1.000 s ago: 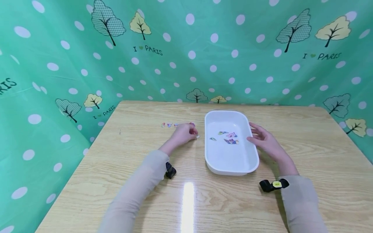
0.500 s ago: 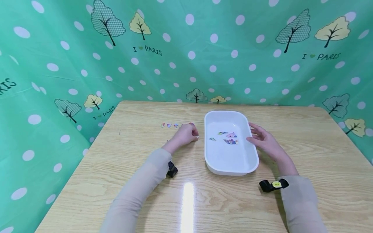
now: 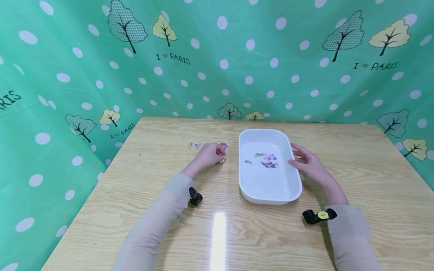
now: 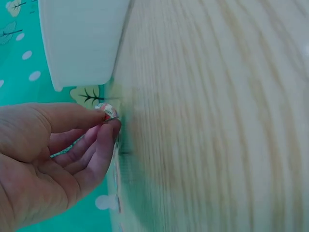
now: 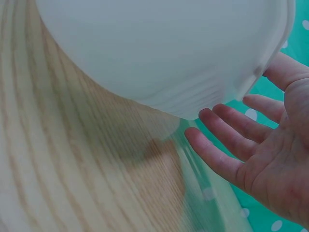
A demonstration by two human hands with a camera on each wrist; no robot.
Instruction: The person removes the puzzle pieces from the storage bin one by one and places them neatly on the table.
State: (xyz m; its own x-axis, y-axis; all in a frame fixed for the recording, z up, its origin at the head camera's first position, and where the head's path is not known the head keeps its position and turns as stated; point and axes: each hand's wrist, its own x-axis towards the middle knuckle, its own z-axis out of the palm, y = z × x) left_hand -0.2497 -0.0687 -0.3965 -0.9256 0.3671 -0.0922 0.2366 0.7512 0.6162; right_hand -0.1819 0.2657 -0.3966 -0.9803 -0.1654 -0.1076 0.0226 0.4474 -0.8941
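Leftward slips the left hand (image 3: pixel 211 155), just a touch further from the white tub (image 3: pixel 271 188), its grip narrow, thumb and fingertips pinching a small piece (image 4: pixel 110 112), perhaps because it's so tiny! Over at right, the right hand (image 3: pixel 310 164) lays loose, relaxed fingers on the tub's wall, probably steadying it. Colourful cut-outs (image 3: pixel 269 165) lie inside, seemingly kept together. "I PARIS", heart between, reads clearly on the far cloth (image 3: pixel 169 84); the yellow wrist label (image 3: pixel 323 215) is too small.
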